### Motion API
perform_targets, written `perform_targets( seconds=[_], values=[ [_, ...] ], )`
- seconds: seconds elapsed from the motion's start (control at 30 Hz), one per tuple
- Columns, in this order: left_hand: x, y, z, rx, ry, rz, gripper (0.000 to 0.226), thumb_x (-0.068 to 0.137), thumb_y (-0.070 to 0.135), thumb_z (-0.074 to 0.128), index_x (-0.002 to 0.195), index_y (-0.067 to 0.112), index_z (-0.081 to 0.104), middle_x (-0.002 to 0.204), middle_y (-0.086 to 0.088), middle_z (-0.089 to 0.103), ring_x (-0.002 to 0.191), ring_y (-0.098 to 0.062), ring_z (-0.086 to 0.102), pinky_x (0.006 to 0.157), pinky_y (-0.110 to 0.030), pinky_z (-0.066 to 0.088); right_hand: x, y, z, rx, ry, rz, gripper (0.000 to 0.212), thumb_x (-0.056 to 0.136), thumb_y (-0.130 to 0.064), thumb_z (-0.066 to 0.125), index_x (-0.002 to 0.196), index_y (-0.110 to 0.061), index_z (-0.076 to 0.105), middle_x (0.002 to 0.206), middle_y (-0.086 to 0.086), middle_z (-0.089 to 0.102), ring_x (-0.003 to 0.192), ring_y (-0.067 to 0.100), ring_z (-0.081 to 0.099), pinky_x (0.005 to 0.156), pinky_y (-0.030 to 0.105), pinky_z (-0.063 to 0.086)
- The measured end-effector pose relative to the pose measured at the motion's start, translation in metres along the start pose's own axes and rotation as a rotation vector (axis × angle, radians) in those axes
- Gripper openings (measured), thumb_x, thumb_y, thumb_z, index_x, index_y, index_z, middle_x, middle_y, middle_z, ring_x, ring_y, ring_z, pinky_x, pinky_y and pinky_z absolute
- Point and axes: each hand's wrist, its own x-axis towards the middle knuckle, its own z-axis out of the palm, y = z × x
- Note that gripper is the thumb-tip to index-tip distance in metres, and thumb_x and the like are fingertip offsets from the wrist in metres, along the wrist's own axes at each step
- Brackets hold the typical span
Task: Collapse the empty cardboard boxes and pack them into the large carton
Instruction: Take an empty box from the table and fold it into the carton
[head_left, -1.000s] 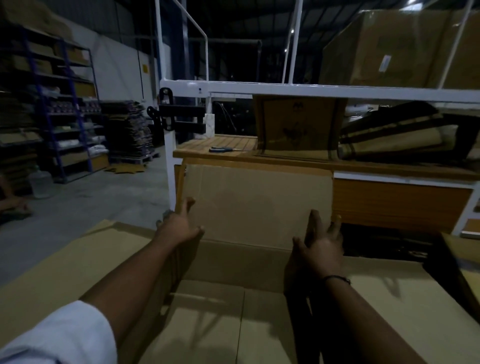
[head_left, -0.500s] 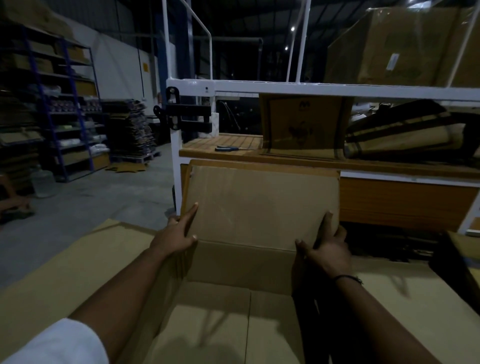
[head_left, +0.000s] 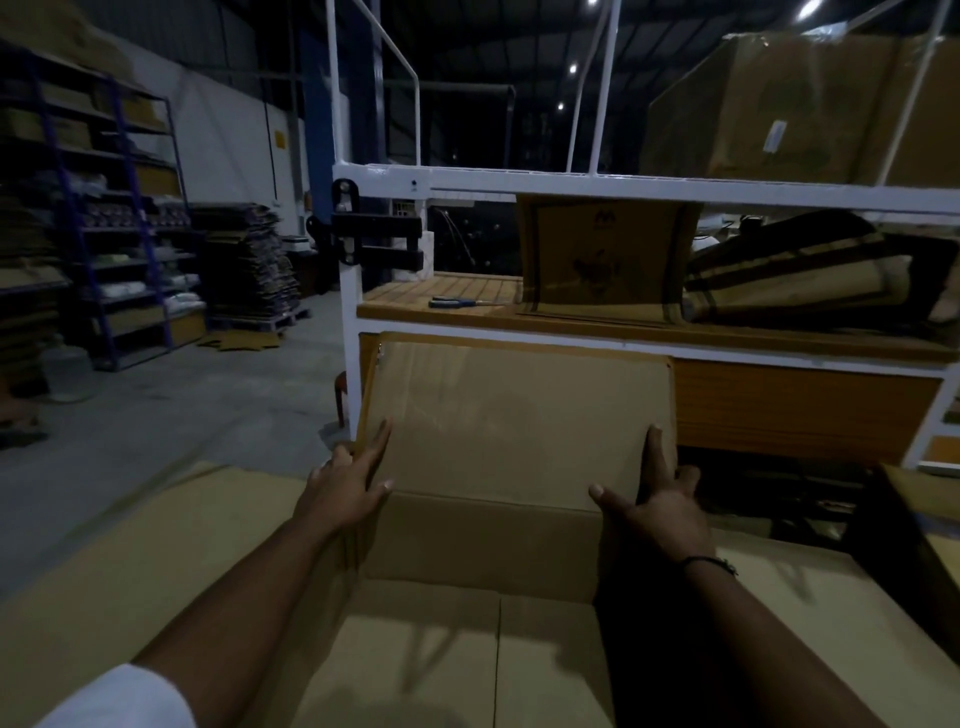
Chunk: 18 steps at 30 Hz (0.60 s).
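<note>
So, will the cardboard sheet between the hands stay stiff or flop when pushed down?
Probably stiff: the cardboard sheet stands upright, edges straight, held only low down by the left hand and right hand. Likely light, since straight fingers steady it. Thin, so it could tip.

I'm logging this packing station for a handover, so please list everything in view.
flattened box: one, tan, upright at the large carton's far side
large carton: one, tan, open, in front of the person
workbench: one, white frame, wooden shelf, behind the carton
hand tool: one, blue-handled, on the shelf
printed box: one, brown, standing on the shelf
folded cardboard: one pile, tan with dark stripes, right of the printed box
big carton: one, brown, atop the workbench
cardboard stack: one, dark, floor at left
shelving: one, blue frame, far left
jug: one, clear, floor beside the shelving
left grip: one, bare, straight fingers on the flattened box's left edge
right grip: one, bare, black wristband, straight fingers on its right edge
</note>
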Motion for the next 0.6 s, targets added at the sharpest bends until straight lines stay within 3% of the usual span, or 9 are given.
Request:
perform_targets(
  seconds=[0.27,0.43,0.6],
  values=[
    [0.01,0.003,0.003,0.053,0.031,-0.009,0.085,0.105,0.052,0.043,0.15,0.052,-0.03,0.147,-0.027,0.039,0.123,-0.038,0.054,0.105,-0.047,0.043,0.009,-0.004,0.003,0.007,0.037,-0.024,0.121,0.07,-0.08,0.069,0.144,-0.066,-0.026,0.143,0.017,0.026,0.112,0.049,0.056,0.092,0.055,0.055],
    [0.017,0.005,0.004,0.072,0.011,-0.01,0.086,0.106,0.051,0.042,0.147,0.051,-0.033,0.151,-0.026,0.036,0.124,-0.037,0.055,0.104,-0.048,0.045,0.015,-0.007,0.002,-0.024,0.009,-0.01,0.121,0.073,-0.081,0.067,0.145,-0.061,-0.028,0.146,0.018,0.024,0.118,0.048,0.053,0.09,0.051,0.053],
    [0.017,0.016,-0.016,0.157,-0.119,-0.05,0.095,0.104,0.047,0.051,0.15,0.049,-0.033,0.165,-0.025,0.019,0.137,-0.044,0.045,0.111,-0.053,0.042,0.014,-0.015,-0.003,-0.172,-0.005,0.025,0.123,0.073,-0.084,0.061,0.148,-0.05,-0.03,0.152,0.019,0.02,0.127,0.049,0.045,0.101,0.054,0.048]
  ],
)
